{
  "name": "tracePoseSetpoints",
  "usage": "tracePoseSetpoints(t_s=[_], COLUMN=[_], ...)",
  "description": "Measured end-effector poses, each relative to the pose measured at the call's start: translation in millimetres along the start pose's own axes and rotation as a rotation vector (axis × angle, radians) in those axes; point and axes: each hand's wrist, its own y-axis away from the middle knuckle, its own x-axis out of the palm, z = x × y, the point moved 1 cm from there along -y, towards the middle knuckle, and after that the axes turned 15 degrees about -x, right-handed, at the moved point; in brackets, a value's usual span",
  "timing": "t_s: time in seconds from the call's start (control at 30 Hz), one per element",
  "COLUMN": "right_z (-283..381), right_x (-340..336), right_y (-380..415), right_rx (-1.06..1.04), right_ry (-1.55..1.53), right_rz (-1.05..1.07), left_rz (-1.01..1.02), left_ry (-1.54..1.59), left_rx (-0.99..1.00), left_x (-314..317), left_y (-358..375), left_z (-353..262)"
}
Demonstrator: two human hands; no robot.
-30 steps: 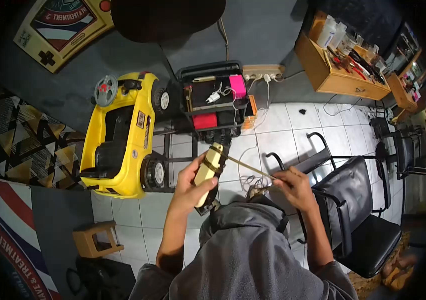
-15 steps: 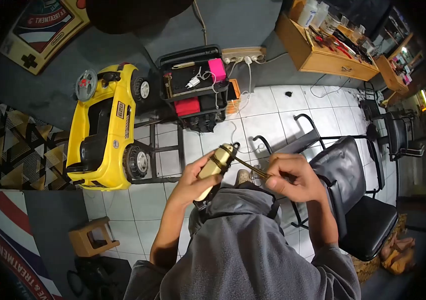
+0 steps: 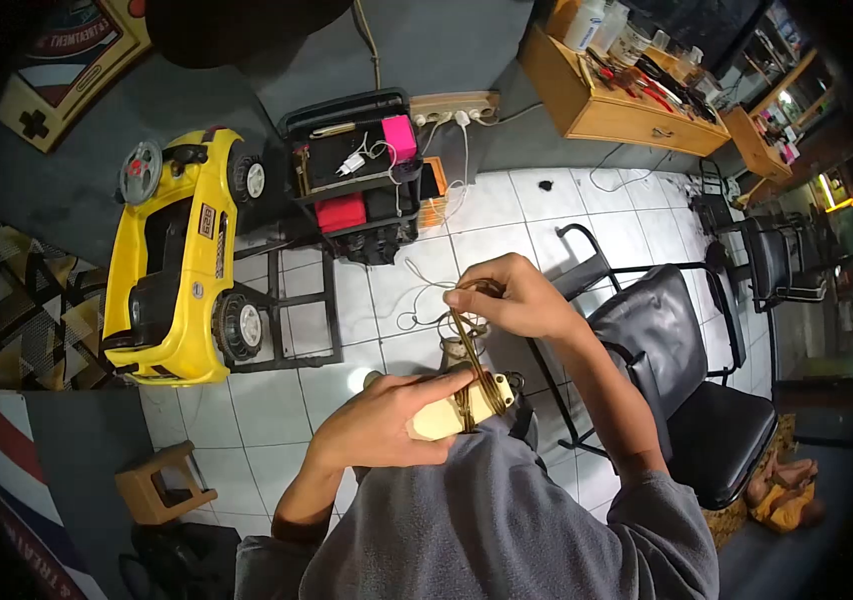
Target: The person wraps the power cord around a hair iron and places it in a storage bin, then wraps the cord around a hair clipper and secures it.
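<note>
My left hand (image 3: 379, 418) is closed around a cream-coloured device (image 3: 439, 420), which lies tilted low in front of my body. Several turns of a dark olive cord (image 3: 465, 345) wrap round the device near its right end. Above it, my right hand (image 3: 509, 297) pinches the cord, and the stretch between the two hands looks taut. Thin loops of cord hang beside my right fingers, over the tiled floor.
A yellow toy car (image 3: 182, 260) is at the left, beside a black trolley (image 3: 352, 175). Black chairs (image 3: 657, 330) stand at the right. A wooden drawer unit (image 3: 637, 118) holds bottles and tools. A brown stool (image 3: 165, 485) sits lower left.
The device has turned closer to level and moved right and down with my left hand. My right hand has moved up and left, drawing the cord upward. The whole view has shifted slightly.
</note>
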Motion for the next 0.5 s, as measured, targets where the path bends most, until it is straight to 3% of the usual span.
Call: tracePoseSetpoints(t_s=[0.17, 0.23, 0.3, 0.37, 0.43, 0.47, 0.5], right_z=[-31.0, -34.1, -38.0, -56.7, -68.7, -92.1, -83.8], right_x=[18.2, 17.6, 19.5, 40.6, 57.2, 57.6, 64.8], right_y=[12.6, 21.2, 33.3, 41.5, 66.6, 71.3, 73.0], right_rx=[-0.009, 0.157, 0.259, 0.045, 0.119, 0.268, 0.146], right_ry=[-0.235, -0.421, -0.579, -0.562, -0.557, -0.438, -0.547], right_rz=[0.004, -0.090, -0.120, -0.185, -0.082, 0.264, 0.210], left_rz=[-0.100, -0.223, -0.212, -0.286, -0.319, -0.293, -0.261], left_ry=[-0.030, 0.184, 0.297, 0.132, 0.111, 0.241, 0.373], left_rx=[0.029, 0.004, -0.085, 0.056, 0.058, 0.026, -0.011], left_x=[4.4, 5.7, -3.2, -6.9, -8.4, -9.2, -9.6], left_y=[5.7, 9.1, 11.7, 11.7, 11.0, 10.2, 10.4], left_z=[-4.8, -8.3, -20.7, -17.0, -13.6, -9.5, -5.3])
